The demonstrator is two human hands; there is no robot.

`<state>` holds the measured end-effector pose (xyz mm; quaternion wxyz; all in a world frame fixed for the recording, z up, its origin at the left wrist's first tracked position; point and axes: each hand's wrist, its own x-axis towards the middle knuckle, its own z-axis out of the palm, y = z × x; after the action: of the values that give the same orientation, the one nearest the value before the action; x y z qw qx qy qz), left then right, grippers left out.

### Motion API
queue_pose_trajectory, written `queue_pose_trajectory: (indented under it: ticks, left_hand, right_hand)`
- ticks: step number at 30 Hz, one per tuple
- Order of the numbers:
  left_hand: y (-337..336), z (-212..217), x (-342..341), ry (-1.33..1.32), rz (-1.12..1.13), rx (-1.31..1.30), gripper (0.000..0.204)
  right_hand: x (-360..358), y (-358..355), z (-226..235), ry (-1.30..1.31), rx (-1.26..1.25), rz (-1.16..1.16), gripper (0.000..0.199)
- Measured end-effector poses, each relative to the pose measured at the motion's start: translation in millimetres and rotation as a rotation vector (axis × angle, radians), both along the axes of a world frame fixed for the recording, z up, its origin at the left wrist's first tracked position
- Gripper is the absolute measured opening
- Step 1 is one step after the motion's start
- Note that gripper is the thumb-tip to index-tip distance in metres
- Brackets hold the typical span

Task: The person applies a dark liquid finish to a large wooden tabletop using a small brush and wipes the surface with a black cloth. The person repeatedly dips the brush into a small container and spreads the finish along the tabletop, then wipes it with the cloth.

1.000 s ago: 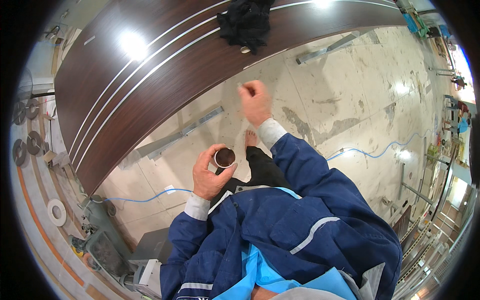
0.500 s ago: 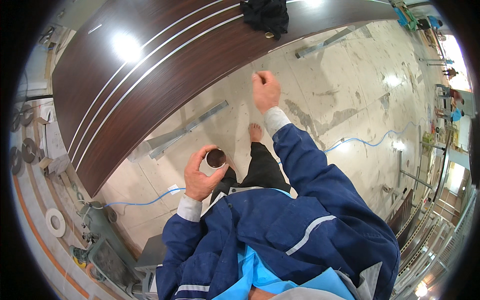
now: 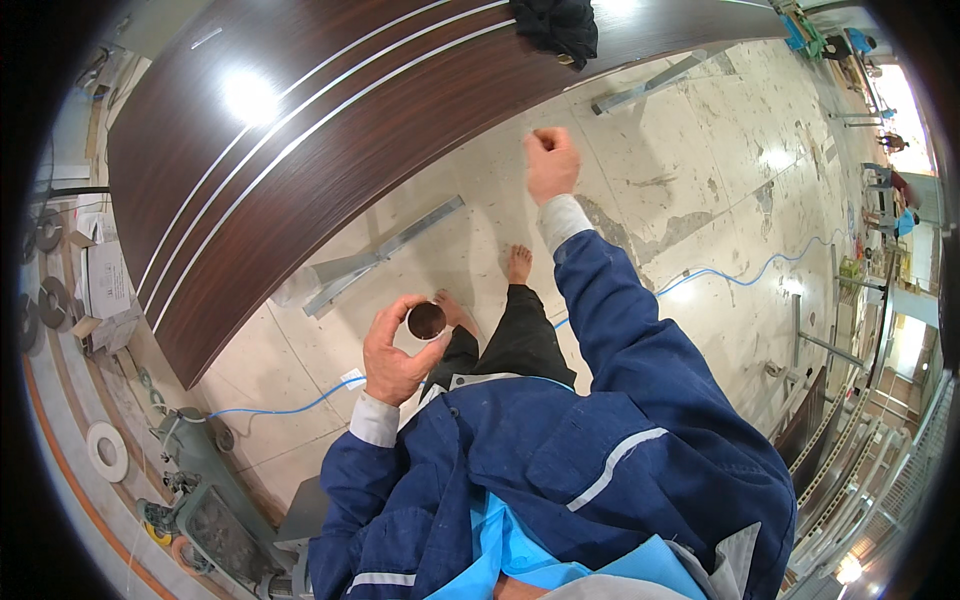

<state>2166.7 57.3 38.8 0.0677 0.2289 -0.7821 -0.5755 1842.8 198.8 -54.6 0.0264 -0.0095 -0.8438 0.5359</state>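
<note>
My left hand (image 3: 393, 352) curls its thumb and fingers around a small round cup (image 3: 427, 320) with a pale rim and dark brown inside. Held out in front of my body, above the floor, my right hand (image 3: 553, 166) has its fingers curled in against the thumb. Whether anything small is pinched there, I cannot make out. Beyond both hands lies a large dark brown wood-grain panel (image 3: 330, 180) with several thin silvery stripes. The right hand is apart from its near edge.
Black cloth (image 3: 556, 28) lies on the panel's far part. Metal bars (image 3: 385, 255) show beneath its edge. A blue hose (image 3: 285, 407) crosses the stained tile floor. Gas cylinder-like grey equipment (image 3: 215, 500) stands left, near rolls of edging (image 3: 107, 452). Other people are far off to the right.
My right hand has shifted slightly right and away from me, still curled. The left hand keeps the cup, moved slightly left. The whole view has shifted a little.
</note>
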Motion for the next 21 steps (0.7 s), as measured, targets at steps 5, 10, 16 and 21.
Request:
queue_pose_trajectory:
  ticks: [5, 10, 16, 21]
  left_hand:
    - [-5, -2, 8, 0.009, -0.011, -0.005, 0.056]
    - [-9, -2, 14, 0.012, 0.014, 0.026, 0.056]
    - [-9, -2, 20, 0.015, 0.008, 0.009, 0.057]
    - [-11, -2, 26, 0.028, 0.024, -0.002, 0.057]
  right_hand:
    - [39, -21, -4, -0.021, 0.046, 0.239, 0.013]
    - [48, -30, -1, 0.067, 0.033, 0.129, 0.011]
    - [75, -37, -2, -0.011, -0.002, 0.478, 0.021]
    - [29, -14, 3, -0.065, 0.025, 0.046, 0.021]
